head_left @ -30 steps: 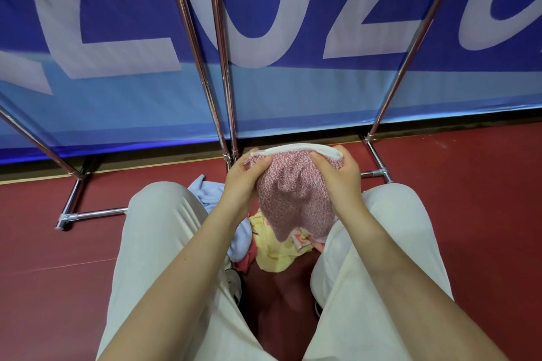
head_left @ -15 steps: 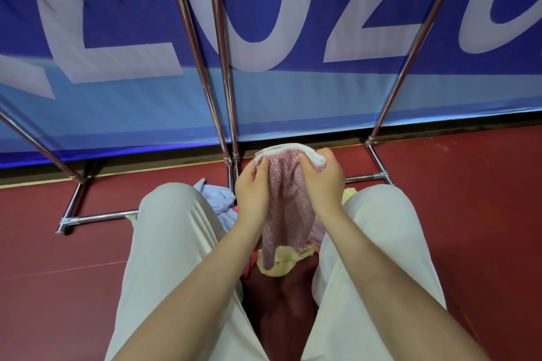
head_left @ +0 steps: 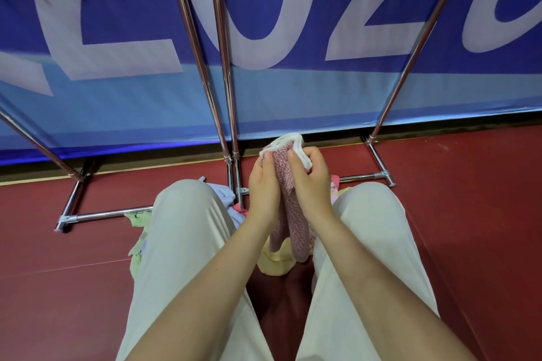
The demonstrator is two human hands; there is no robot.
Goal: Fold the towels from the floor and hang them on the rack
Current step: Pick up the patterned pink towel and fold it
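Head view: pink towel pinched between left hand and right hand.

The dark red floor carries chrome rack feet and a heap of towels (yellow, green, pale blue)

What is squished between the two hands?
The pink towel with a white edge, folded narrow, hangs between the left hand and right hand; both pinch it, in the head view.
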